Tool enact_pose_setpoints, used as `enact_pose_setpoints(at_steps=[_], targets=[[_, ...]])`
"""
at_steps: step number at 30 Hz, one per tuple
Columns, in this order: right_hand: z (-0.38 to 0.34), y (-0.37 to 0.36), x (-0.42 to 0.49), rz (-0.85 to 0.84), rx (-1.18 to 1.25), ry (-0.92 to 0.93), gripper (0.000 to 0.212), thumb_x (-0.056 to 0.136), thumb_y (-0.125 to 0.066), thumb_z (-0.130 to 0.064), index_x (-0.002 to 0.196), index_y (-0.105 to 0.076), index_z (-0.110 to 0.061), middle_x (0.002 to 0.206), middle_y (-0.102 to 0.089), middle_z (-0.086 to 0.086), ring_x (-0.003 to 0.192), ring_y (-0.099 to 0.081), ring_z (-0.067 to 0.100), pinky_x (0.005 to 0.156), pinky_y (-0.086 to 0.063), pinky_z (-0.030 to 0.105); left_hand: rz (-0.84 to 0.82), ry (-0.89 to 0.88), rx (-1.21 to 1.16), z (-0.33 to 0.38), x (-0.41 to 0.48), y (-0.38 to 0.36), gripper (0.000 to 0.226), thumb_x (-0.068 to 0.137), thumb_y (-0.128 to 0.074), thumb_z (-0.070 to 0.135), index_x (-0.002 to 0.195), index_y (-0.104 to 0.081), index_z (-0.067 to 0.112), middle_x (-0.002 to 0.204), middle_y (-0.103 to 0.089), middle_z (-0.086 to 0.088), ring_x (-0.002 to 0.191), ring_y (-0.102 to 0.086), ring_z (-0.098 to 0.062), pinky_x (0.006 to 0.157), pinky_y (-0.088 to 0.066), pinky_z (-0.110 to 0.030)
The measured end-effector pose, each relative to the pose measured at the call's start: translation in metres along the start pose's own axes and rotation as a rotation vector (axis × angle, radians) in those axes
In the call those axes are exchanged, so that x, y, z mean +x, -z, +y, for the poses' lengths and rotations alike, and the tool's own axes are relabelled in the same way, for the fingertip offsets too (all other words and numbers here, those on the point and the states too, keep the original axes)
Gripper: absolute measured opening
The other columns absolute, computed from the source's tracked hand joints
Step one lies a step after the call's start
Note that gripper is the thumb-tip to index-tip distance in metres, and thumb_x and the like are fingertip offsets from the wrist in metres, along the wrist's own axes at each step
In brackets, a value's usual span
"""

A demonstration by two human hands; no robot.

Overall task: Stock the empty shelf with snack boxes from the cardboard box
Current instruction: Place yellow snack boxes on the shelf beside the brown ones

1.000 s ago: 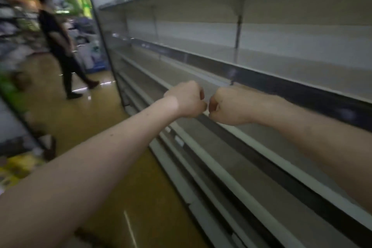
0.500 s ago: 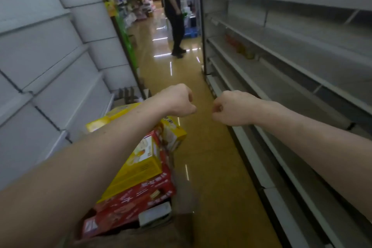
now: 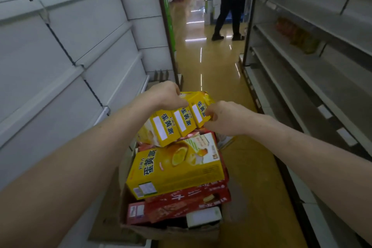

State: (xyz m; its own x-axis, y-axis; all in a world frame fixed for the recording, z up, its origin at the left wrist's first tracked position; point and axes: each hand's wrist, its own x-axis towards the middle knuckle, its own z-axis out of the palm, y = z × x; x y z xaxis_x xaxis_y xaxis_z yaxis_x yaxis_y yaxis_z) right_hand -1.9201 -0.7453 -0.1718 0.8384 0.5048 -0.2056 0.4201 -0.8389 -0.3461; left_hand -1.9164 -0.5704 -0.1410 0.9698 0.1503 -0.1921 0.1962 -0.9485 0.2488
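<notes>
Three yellow snack boxes (image 3: 179, 122), side by side and tilted, are held just above the open cardboard box (image 3: 171, 231). The left hand (image 3: 163, 95) grips their upper left end, fingers curled over the top. The right hand (image 3: 225, 118) clamps the right end box with curled fingers. Directly beneath, inside the carton, a larger yellow box (image 3: 175, 169) lies flat on red boxes (image 3: 187, 201). Bare grey shelves (image 3: 322, 90) run along the right of the aisle, white shelving (image 3: 60, 46) along the left. A person in black (image 3: 229, 2) stands on the glossy floor (image 3: 211, 70) at the far end
</notes>
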Motion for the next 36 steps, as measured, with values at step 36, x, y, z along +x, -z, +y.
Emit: enact_pose_setpoints(at_steps=[36], targets=[[-0.091, -0.071, 0.063, 0.192, 0.043, -0.039, 0.085, 0.086, -0.062, -0.052, 0.150, -0.014, -0.022, 0.125, -0.046, 0.010, 0.101, -0.057, 0.035, 0.071, -0.040, 0.035, -0.030, 0.613, -1.297, -0.176, 0.076, -0.092, 0.029, 0.096, -0.049, 0.044, 0.081, -0.057, 0.021, 0.084, -0.060, -0.001, 0.077, -0.053, -0.014, 0.064, -0.038, -0.031]])
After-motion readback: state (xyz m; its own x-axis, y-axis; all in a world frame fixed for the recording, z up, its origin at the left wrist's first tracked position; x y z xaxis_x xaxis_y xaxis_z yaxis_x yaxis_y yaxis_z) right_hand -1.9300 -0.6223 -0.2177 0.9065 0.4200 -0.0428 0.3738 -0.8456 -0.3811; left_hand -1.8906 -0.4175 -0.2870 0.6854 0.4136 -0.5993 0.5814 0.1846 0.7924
